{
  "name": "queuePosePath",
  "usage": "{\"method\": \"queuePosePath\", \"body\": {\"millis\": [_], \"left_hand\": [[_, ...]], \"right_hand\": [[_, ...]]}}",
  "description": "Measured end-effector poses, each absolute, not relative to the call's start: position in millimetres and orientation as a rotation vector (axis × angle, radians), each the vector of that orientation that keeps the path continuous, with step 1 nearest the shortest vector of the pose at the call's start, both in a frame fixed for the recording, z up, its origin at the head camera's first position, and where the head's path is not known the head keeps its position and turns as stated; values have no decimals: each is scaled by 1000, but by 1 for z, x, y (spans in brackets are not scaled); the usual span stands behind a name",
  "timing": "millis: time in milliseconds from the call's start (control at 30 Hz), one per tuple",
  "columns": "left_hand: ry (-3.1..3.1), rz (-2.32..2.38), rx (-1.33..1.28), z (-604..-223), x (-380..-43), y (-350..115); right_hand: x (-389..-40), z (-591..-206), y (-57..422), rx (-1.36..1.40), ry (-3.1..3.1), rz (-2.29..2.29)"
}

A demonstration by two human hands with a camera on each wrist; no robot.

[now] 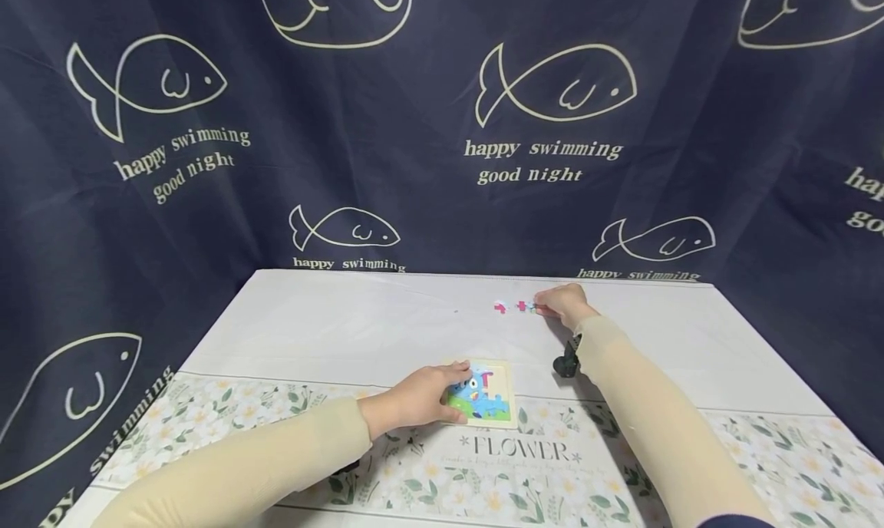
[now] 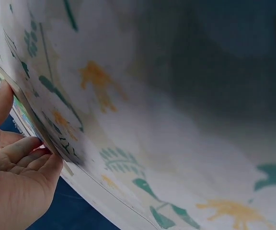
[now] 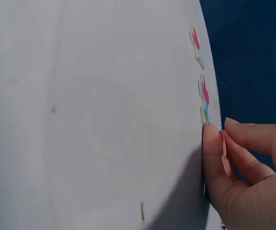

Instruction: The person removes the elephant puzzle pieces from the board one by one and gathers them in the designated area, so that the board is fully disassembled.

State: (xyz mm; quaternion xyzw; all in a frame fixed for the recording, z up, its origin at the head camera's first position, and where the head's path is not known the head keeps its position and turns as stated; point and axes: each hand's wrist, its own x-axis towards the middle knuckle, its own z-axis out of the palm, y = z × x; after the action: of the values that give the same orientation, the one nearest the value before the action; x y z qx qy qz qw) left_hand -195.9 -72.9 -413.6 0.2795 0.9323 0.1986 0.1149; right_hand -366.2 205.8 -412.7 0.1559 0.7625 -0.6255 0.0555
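My left hand (image 1: 419, 397) grips the left edge of a square wooden jigsaw puzzle board (image 1: 510, 382), thumb at the lower side and fingers at the upper. A blue cartoon animal on green grass shows in the partly filled board, with bare wood at its upper right. In the left wrist view the left hand (image 2: 23, 167) holds the board's rim (image 2: 37, 122). Far back on the table, my right hand (image 1: 565, 304) has its fingertips at the end of a row of small jigsaw pieces (image 1: 521, 306). Whether those fingertips pinch a piece, I cannot tell.
Another pink-and-white jigsaw piece (image 1: 500, 308) lies left of the row. The white table (image 1: 345, 321) has a floral strip (image 1: 276, 394) across its front, and the pieces lie near its back edge. A dark blue fish-print curtain (image 1: 442, 167) hangs behind.
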Motion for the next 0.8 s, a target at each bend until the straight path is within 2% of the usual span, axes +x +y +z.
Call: {"method": "queuePosePath", "body": {"millis": [800], "left_hand": [[2728, 595, 808, -411, -196, -71]], "right_hand": [[-361, -411, 219, 326, 2155, -2024]]}}
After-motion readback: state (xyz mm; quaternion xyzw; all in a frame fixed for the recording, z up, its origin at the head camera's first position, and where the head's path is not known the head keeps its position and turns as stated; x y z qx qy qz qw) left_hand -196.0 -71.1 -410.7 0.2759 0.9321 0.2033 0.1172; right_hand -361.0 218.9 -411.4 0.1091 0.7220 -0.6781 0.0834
